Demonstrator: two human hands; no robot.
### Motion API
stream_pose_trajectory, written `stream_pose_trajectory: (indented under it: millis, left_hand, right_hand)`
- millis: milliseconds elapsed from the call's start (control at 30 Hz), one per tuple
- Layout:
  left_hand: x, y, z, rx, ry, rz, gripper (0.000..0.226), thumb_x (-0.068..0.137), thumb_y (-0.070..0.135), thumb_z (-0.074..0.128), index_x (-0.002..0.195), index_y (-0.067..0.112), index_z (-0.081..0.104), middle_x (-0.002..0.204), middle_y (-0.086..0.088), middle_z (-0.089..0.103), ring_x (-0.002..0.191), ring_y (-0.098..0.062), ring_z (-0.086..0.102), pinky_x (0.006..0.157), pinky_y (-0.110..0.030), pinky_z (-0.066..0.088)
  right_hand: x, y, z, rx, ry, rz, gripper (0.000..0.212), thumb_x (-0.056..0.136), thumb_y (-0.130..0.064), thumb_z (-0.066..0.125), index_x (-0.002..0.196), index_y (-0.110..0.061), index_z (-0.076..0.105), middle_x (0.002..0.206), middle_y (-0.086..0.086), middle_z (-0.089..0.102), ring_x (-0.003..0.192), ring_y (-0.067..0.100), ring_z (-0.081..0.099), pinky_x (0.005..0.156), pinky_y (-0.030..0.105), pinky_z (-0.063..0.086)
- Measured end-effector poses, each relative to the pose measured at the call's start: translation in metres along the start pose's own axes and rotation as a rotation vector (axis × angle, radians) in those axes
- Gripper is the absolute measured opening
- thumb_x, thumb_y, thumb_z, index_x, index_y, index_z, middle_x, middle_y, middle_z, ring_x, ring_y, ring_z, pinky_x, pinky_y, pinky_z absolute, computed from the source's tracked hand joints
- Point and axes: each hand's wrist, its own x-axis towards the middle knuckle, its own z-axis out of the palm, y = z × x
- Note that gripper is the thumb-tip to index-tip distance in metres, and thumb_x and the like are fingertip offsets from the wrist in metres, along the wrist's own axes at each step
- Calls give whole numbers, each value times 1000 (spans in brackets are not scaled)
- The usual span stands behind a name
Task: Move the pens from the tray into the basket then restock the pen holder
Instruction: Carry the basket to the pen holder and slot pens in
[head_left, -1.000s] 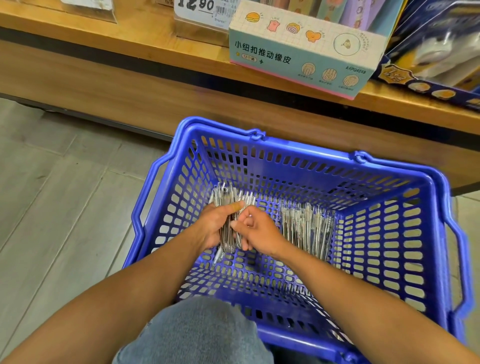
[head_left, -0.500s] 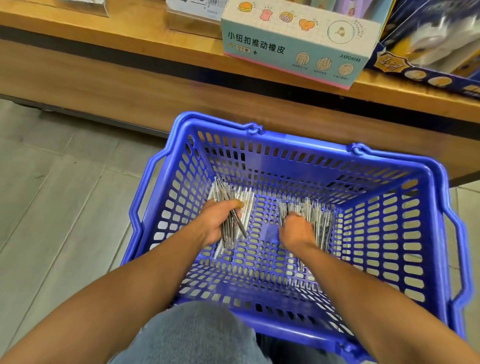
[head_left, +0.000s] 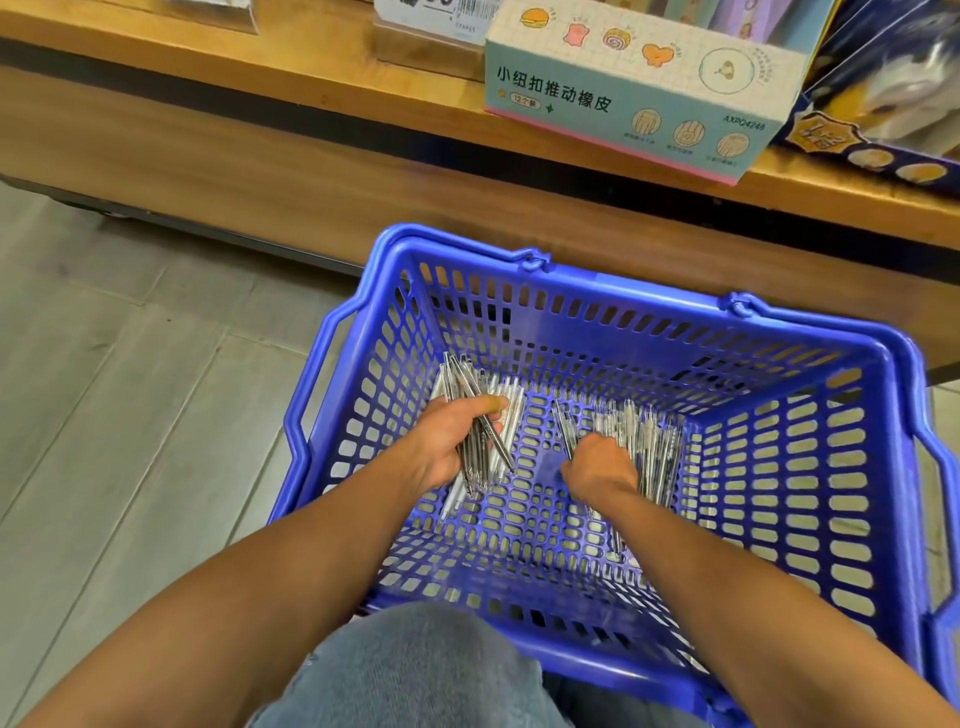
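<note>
So the pens are all down in the blue shopping basket (head_left: 597, 291) at this point, in two lots. The left hand (head_left: 447, 452) has its fingers curled round a bundle of clear pens (head_left: 480, 441), thumb across the top, and that bundle lies over by the basket's left wall. A few more pens sit loose under and beside it.

The one that matters for the next grab is the second pile (head_left: 649, 441), on the floor of the basket toward the far right. Its pens run near-to-far, tips and caps pointing roughly away from the person, and they lie just right of and beyond the right hand (head_left: 597, 467). That hand is clearly the nearer one, it's already touching the pile's left edge. I'd guess it needs to sweep rightward and close across the barrels, not along them.

Can't really tell what the right fingers are doing: they're tucked down under the back of the hand, maybe pinching one dark pen that sticks up at the left, maybe just curling in. No idea how many pens are under the wrist either. The tray and pen holder aren't in view, only a wooden shelf (head_left: 311, 67) with an eraser box (head_left: 623, 104) on it.
</note>
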Motion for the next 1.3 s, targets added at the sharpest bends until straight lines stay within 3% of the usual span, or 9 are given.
stream_pose_trajectory:
  millis: [167,400,600,667,800,867,967,1067,1300]
  left_hand:
    - [-1,-1,2,3,14,-8,62,81,10,76,134,-4,48,88,-10,66,63,-14,64,51,-25,54]
    - [-7,0,5,12,25,-3,86,78,11,79,149,-2,32,85,-11,66,54,-15,66,48,-26,53]
    - [-7,0,5,-56,-25,4,96,66,27,85,146,2,39,122,-20,66,98,-32,71,82,-50,59]
    - [-7,0,5,-42,8,6,96,68,30,86,147,4,38,131,-16,62,101,-27,70,80,-43,61]
    - [-6,1,1,-76,-41,-44,53,75,17,79,121,-4,62,94,-17,75,77,-28,75,63,-38,61]
    - [-4,0,-1,-63,-24,-48,26,86,9,71,108,-4,66,76,-12,72,63,-23,70,59,-37,59]
    - [0,-1,-2,-28,41,-21,15,90,6,66,102,-1,64,66,-6,63,55,-15,60,54,-28,54]
    - [0,-1,-3,-15,51,-29,15,88,4,65,102,-1,62,70,-7,62,58,-15,60,56,-28,52]
    - [1,-2,-1,4,-17,-26,5,89,-1,61,93,1,61,72,-9,63,61,-17,61,59,-30,52]
  right_hand:
    - [0,0,-1,73,-1,-17,32,92,-12,62,119,1,52,101,14,65,88,27,66,66,32,56]
    - [-22,-24,-22,589,17,-367,17,94,-33,59,89,-17,58,71,6,63,60,15,59,64,27,57]
    - [-45,-58,-29,930,-9,-540,17,87,-26,71,87,-13,61,65,3,55,58,16,50,62,38,51]
    - [-48,-63,-26,993,15,-550,16,86,-23,72,85,-10,62,64,3,53,59,15,49,61,40,51]
    - [-52,-59,-21,1001,8,-643,7,86,-27,71,82,-23,68,64,-8,62,53,3,54,56,16,47]
    - [-47,-51,-21,1020,-24,-632,8,90,-29,66,84,-27,70,69,-9,68,53,3,59,56,18,49]
    - [-24,-34,-18,910,116,-409,10,93,-27,62,93,-18,67,77,-2,68,62,10,61,64,29,55]
    - [-1,-11,-12,506,143,-169,26,94,-16,61,118,-8,58,86,5,64,72,17,59,67,26,54]
    - [3,-2,3,33,95,-136,48,92,3,52,137,-1,35,76,5,55,65,20,55,52,30,46]
